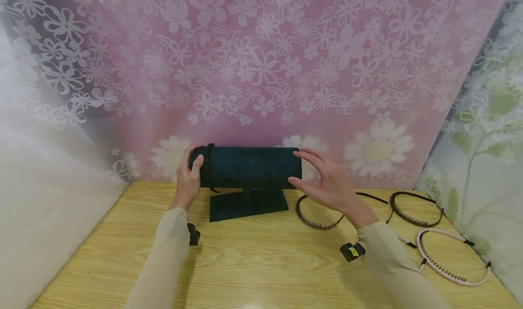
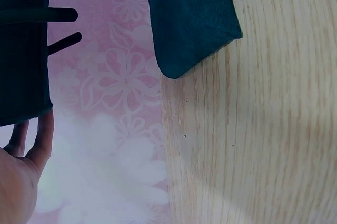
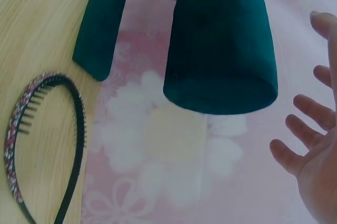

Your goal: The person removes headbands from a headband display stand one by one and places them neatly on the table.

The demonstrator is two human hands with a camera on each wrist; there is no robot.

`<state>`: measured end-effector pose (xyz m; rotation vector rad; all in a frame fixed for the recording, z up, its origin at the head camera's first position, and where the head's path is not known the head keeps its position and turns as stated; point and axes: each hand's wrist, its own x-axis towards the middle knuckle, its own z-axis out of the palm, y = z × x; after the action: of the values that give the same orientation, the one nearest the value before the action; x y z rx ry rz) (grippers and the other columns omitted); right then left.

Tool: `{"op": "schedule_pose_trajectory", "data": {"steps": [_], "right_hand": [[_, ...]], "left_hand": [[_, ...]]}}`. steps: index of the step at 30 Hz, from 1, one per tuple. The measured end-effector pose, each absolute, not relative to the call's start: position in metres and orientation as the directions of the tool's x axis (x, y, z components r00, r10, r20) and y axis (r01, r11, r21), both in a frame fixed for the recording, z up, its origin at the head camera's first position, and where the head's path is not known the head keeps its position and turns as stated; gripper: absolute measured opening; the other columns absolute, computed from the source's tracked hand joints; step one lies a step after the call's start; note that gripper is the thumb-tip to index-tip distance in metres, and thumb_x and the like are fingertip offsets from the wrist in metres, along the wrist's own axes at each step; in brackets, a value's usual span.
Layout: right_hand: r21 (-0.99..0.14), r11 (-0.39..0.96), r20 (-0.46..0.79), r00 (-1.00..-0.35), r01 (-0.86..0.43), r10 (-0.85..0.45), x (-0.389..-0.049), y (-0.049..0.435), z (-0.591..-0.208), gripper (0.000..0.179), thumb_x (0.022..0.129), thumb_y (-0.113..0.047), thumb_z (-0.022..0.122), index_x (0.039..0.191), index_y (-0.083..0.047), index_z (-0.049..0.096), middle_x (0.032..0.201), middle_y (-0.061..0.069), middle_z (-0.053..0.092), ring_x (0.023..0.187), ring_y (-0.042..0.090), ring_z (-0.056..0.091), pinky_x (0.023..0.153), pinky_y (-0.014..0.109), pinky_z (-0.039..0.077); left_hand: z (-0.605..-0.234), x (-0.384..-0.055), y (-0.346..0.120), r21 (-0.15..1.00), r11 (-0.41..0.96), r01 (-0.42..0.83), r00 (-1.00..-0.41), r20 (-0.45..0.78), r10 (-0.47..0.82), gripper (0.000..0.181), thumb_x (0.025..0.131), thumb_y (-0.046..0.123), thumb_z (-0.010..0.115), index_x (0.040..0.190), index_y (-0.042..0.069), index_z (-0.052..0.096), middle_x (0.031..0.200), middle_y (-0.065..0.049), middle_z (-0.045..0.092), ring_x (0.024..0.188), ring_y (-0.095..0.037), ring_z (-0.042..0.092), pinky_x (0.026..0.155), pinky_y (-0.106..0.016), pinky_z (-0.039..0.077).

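A dark green velvet headband stand [image 1: 253, 166], a thick horizontal roll on a post and flat base [image 1: 239, 207], stands near the back of the table. My left hand [image 1: 189, 181] grips the roll's left end, with the thumb on its front. Just right of that thumb, a black toothed headband [image 1: 210, 166] sits around the roll. Its two tips [image 2: 64, 14] poke out underneath in the left wrist view. At the roll's other end is my right hand [image 1: 327, 181], thumb and fingers spread. The right wrist view shows a gap between this hand [image 3: 320, 163] and the roll [image 3: 221, 50].
Right of the stand lies a headband with pink sparkles [image 3: 13, 145]. Farther right are a black toothed headband [image 1: 408, 218] and a pale pink one [image 1: 435, 267]; others are partly hidden by my right arm. A flowered pink backdrop [image 1: 261, 72] rises behind the wooden table [image 1: 261, 263].
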<state>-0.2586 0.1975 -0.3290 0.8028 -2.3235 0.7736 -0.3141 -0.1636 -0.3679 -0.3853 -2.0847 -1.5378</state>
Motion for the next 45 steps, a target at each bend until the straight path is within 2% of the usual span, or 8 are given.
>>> {"op": "schedule_pose_trajectory", "data": {"steps": [8,17,32,41,45], "right_hand": [[-0.342,0.631,0.646,-0.662,-0.696,-0.380,-0.267,0.179,-0.324,0.065,0.088,-0.033,0.081,0.146,-0.016,0.056,0.153,0.008,0.051,0.142,0.030,0.048,0.112,0.058,0.042],[-0.312,0.651,0.614,-0.670,-0.692,-0.418,-0.273,0.163,-0.314,0.066,0.092,-0.042,0.075,0.151,-0.027,0.050,0.155,0.003,0.048,0.144,0.028,0.044,0.113,0.057,0.042],[-0.285,0.640,0.592,-0.656,-0.713,-0.468,-0.296,0.134,-0.304,0.065,0.092,-0.044,0.074,0.149,-0.021,0.052,0.152,0.009,0.051,0.140,0.031,0.049,0.113,0.056,0.042],[-0.337,0.666,0.492,-0.728,-0.665,-0.478,-0.304,0.117,-0.303,0.067,0.094,-0.052,0.069,0.152,-0.027,0.047,0.156,0.006,0.045,0.144,0.029,0.044,0.113,0.057,0.042],[-0.353,0.661,0.476,-0.735,-0.662,-0.482,-0.309,0.109,-0.304,0.067,0.094,-0.052,0.069,0.152,-0.028,0.047,0.156,0.005,0.045,0.144,0.028,0.044,0.113,0.056,0.042]], "left_hand": [[-0.367,-0.314,-0.163,0.802,0.310,0.510,-0.827,0.557,-0.080,0.040,0.108,0.028,0.045,0.147,0.017,0.050,0.150,-0.014,0.051,0.129,-0.034,0.052,0.116,-0.056,0.037],[-0.366,-0.311,-0.163,0.791,0.317,0.523,-0.819,0.570,-0.070,0.040,0.108,0.025,0.046,0.146,0.014,0.051,0.150,-0.016,0.052,0.131,-0.034,0.052,0.116,-0.055,0.036],[-0.369,-0.315,-0.165,0.789,0.320,0.524,-0.816,0.573,-0.076,0.040,0.108,0.027,0.046,0.146,0.016,0.052,0.148,-0.014,0.054,0.128,-0.032,0.054,0.114,-0.054,0.038],[-0.367,-0.313,-0.164,0.787,0.332,0.520,-0.817,0.572,-0.077,0.039,0.109,0.026,0.045,0.146,0.016,0.051,0.148,-0.014,0.054,0.129,-0.033,0.053,0.116,-0.056,0.037],[-0.367,-0.314,-0.165,0.787,0.328,0.522,-0.817,0.572,-0.074,0.039,0.109,0.026,0.044,0.146,0.016,0.051,0.149,-0.014,0.054,0.131,-0.033,0.052,0.117,-0.055,0.035]]}}
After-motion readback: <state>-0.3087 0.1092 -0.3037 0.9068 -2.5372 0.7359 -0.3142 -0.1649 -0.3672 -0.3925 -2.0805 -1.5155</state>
